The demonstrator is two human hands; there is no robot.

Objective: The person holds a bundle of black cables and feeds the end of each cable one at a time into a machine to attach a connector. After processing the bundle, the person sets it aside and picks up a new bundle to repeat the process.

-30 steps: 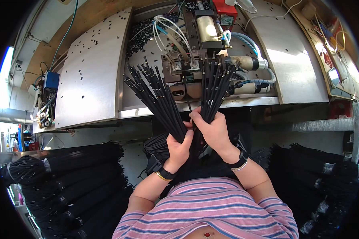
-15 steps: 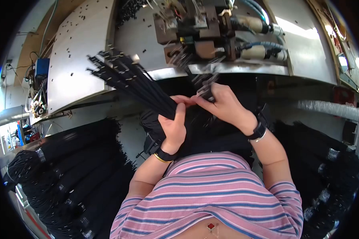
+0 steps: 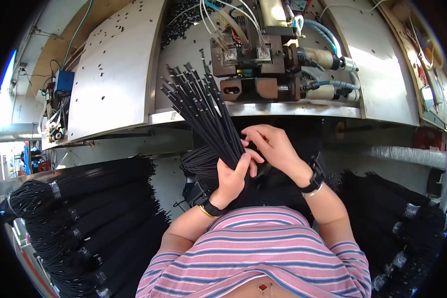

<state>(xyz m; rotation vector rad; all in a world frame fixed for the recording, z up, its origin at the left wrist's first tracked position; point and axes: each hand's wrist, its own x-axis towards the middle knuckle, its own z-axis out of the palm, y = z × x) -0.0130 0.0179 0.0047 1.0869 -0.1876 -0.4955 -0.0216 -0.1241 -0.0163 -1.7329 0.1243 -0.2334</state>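
**Spotter:** Your left hand [image 3: 233, 180] is wrapped tight round the bundle of black cables [image 3: 198, 102], low down at its neck. The metal-tipped ends fan up and away from you toward the machine [image 3: 251, 59] at the back of the desk [image 3: 114, 74].

**Lead:** Your right hand [image 3: 273, 146] sits just beside it, fingers curled, with the fingertips in at the neck of the bundle next to your left thumb. I cannot tell whether you have a cable pinched there or are only touching them.

**Spotter:** By the look of it you're at the picking-out stage: one hand holds the fan and the other works at the cables. The tips stand near the machine, to its left. Whether any touches it, I can't say.

**Lead:** The next move, as I judge it, calls for a clean separation. Get one cable out of the bunch without dragging its neighbours, and grip firmly enough with your left that the fan doesn't slump.

**Spotter:** Mind the tips too. They lie close together, and one could catch on the next.

**Lead:** The tied piles of cables [image 3: 84, 208] on your left and more piles [image 3: 402, 218] on your right lie well apart from both hands.
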